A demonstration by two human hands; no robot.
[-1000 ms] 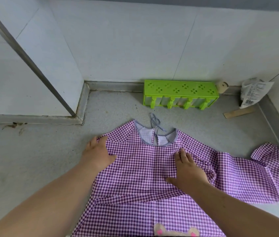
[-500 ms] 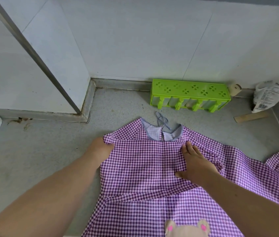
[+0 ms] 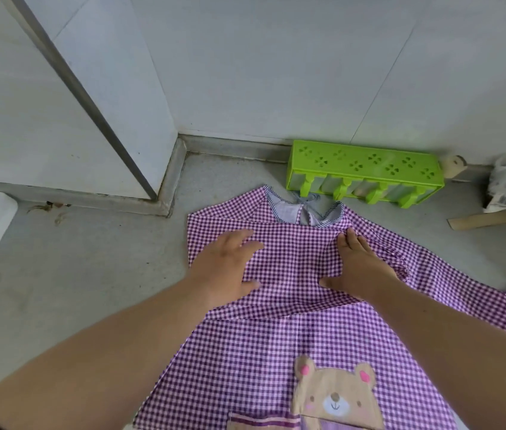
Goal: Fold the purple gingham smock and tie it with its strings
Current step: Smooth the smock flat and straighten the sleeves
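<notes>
Grey floor; smock lengthwise, collar toward wall, under 2 flat hands, fingers straight.

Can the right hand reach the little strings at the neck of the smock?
Probably yes. The right hand lies flat on the purple gingham smock, just below the collar, and the strings lie in the open above the neckline. Nothing sits between them; the green rack stands behind them.

Left hand and right hand apparently lie flat.
</notes>
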